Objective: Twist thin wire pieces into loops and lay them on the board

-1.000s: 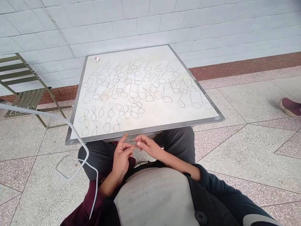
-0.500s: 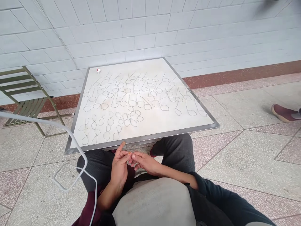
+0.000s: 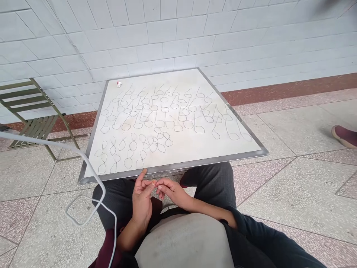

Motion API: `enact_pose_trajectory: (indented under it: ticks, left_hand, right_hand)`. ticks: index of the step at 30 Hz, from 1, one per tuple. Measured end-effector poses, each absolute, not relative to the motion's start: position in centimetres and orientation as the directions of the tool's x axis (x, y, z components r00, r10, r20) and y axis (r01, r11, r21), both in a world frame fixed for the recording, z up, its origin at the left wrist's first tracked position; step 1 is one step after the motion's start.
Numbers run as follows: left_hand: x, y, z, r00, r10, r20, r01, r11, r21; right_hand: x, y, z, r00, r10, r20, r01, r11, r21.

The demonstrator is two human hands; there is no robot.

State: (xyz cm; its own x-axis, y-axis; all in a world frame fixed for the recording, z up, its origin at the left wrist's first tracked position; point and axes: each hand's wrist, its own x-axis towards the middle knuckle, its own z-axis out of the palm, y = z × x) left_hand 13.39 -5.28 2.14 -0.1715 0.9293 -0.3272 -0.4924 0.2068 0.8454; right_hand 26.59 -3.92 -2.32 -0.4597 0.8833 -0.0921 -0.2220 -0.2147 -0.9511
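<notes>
My left hand is just in front of the near edge of the white table, thumb and fingers pinched and one finger raised toward the edge. My right hand meets it fingertip to fingertip, also pinched. Between them is a thin wire, faint and mostly hidden by the fingers. On the tabletop lie several thin wires bent into single loops with straight tails. Nearer me, at the left, several wires are twisted into double loops.
A small red-and-white object sits at the table's far left corner. A white cable hangs across the left side. A green folding chair stands at left by the tiled wall. Another person's shoe shows at right.
The view has shifted slightly, moving the table and floor a little right in the picture. My right fingers have changed their bend slightly against the left fingertips. The wires on the table lie as before.
</notes>
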Motion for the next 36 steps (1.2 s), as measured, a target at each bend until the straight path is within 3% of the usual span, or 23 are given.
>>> enact_pose_trajectory:
  ticks: [6,14,36]
  left_hand:
    - [13.4,-5.4,1.7,-0.149,0.940,-0.305,-0.469,0.205,0.859]
    - [13.3,-5.6,1.8,-0.156,0.959,-0.236,-0.342,0.171,0.924]
    - [12.7,-5.4,1.0,-0.114,0.970,-0.217,-0.323,0.170,0.931]
  right_hand:
    - [26.7,-4.4,-1.9,-0.447,0.883,-0.141,-0.244,-0.273,-0.931]
    - [26.7,-4.5,-1.0,-0.346,0.936,-0.069,-0.116,-0.116,-0.986]
    - [26.7,-3.5,-1.6,-0.245,0.954,-0.173,-0.084,-0.199,-0.976]
